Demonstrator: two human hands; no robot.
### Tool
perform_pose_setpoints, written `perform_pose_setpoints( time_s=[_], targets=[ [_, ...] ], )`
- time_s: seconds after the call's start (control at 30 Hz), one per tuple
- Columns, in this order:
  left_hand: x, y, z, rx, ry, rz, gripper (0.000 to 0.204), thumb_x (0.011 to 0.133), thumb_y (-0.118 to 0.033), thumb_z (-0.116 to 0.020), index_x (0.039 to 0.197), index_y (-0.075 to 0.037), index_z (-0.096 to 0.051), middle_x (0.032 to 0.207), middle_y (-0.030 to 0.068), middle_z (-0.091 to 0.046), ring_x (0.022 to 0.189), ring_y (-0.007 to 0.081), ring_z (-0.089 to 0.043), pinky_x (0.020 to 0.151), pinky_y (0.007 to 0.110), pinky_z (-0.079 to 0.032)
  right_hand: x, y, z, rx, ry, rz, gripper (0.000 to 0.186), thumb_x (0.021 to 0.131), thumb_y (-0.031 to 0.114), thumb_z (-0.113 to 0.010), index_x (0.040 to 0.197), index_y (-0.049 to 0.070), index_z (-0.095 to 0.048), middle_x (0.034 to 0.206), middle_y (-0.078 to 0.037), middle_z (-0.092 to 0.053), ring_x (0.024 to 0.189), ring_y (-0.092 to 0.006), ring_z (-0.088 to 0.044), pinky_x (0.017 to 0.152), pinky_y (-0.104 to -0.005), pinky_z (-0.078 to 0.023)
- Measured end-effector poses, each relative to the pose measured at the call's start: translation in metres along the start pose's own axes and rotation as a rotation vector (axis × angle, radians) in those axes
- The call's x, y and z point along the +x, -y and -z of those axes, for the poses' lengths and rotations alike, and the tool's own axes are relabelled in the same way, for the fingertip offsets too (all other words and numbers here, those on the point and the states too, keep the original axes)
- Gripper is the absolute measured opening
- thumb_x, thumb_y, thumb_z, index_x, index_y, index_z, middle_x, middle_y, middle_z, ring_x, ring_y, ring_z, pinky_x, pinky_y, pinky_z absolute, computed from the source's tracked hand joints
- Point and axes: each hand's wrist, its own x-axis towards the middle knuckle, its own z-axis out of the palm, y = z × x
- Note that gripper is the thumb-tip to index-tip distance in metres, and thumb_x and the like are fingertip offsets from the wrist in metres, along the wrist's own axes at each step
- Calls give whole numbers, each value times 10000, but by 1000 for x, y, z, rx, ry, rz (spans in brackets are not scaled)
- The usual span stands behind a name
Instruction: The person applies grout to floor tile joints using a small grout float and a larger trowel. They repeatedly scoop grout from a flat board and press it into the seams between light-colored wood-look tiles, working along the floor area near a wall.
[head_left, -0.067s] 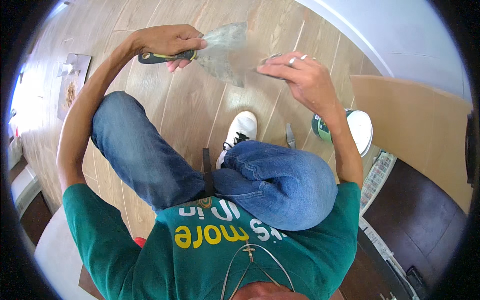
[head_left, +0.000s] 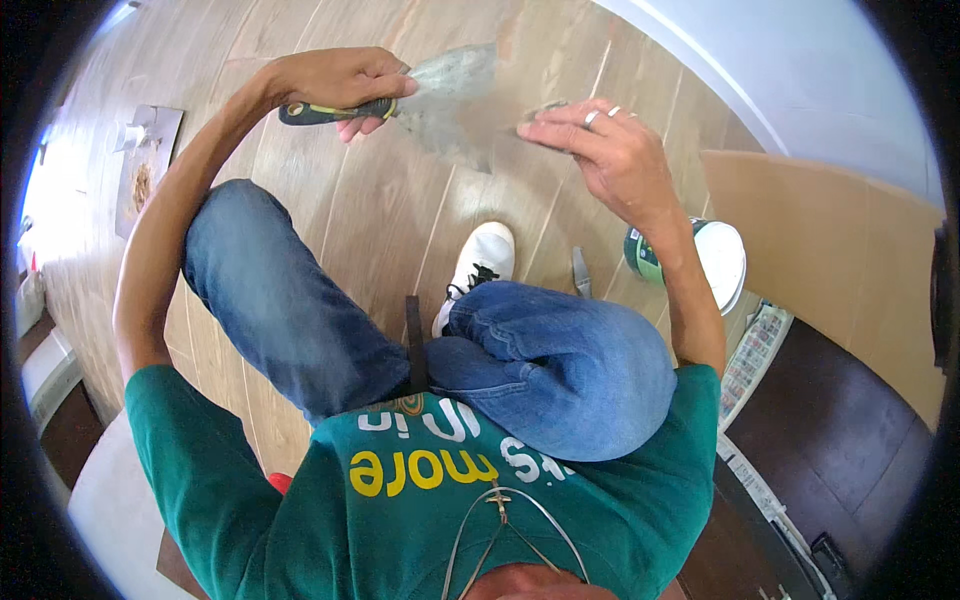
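My left hand (head_left: 345,88) is closed around the black and yellow handle of a wide putty knife (head_left: 450,105). The grey-smeared blade points right, over the wood-look floor (head_left: 400,200), and looks blurred. To the right of the blade edge, my right hand (head_left: 625,165), with rings on its fingers, pinches a thin, flat, greyish piece (head_left: 548,149). Fingers and blur hide most of that piece, so its kind cannot be made out. A gap shows between it and the blade.
A flat metal trowel (head_left: 150,170) with brown residue lies at left. On the right are a small metal blade (head_left: 581,272), a green and white bucket (head_left: 722,262), a cardboard sheet (head_left: 820,245) and dark panels (head_left: 835,440) edged with newspaper. A pale wall (head_left: 830,90) stands at upper right.
The putty knife and my left hand have shifted very slightly right, and the blade is more blurred. My right hand has moved up a touch with the thin piece.
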Motion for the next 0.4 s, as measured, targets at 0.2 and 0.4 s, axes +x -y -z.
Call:
perform_pose_setpoints(
  time_s=[0.2, 0.4],
  targets=[
    [6, 11, -2, 23, -35, 7, 489, 1105, -424, -396, 926, -14, -597, 636, 37, -609, 462, 122, -594, 447, 268, -502, 7, 6, -23, -108, -5, 12, 363, 850, 16, -624, 1096, 227, -788, 1090, 37, -757, 998, -207, -699, 809, -345, -545],
    [1, 14, 13, -3, -151, 40, 456, 1098, -438, -422, 977, -32, -593, 641, 40, -613, 463, 131, -603, 450, 263, -502, -27, -89, -10, 160, 302, -303, 374, 933, 34, -612, 1226, 222, -748, 1292, -14, -714, 1178, -233, -659, 981, -326, -528]
  ],
)
